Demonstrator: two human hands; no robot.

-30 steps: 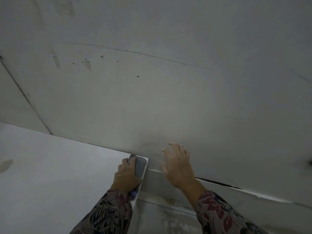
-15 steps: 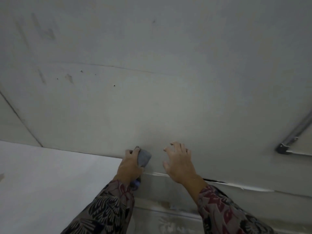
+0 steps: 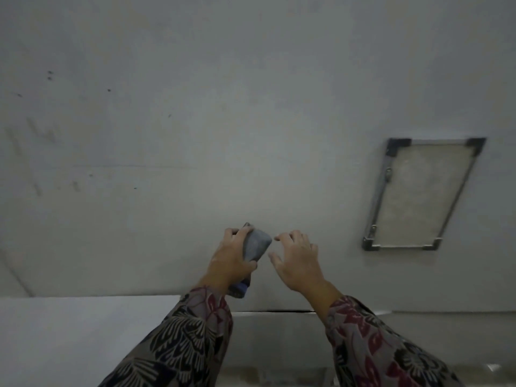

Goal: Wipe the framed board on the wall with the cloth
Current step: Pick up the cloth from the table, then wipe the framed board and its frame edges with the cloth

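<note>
A framed board [image 3: 421, 194] with a metal frame and dark corner pieces hangs on the grey wall at the right. My left hand [image 3: 230, 256] grips a folded grey-blue cloth [image 3: 255, 244], raised in front of the wall, well left of the board. Close beside the cloth is my right hand [image 3: 297, 259], fingers spread and loosely bent, holding nothing. Both hands are apart from the board.
A white flat surface [image 3: 83, 339] lies at the lower left, below the wall. A ledge with a dark crack [image 3: 279, 311] runs along the wall's foot. The wall [image 3: 167, 121] carries small dark specks and scuffs at the left.
Both hands have risen from the ledge along the wall, the cloth still held in my left hand. The view has tilted up and the whole framed board has come into sight at the right.
</note>
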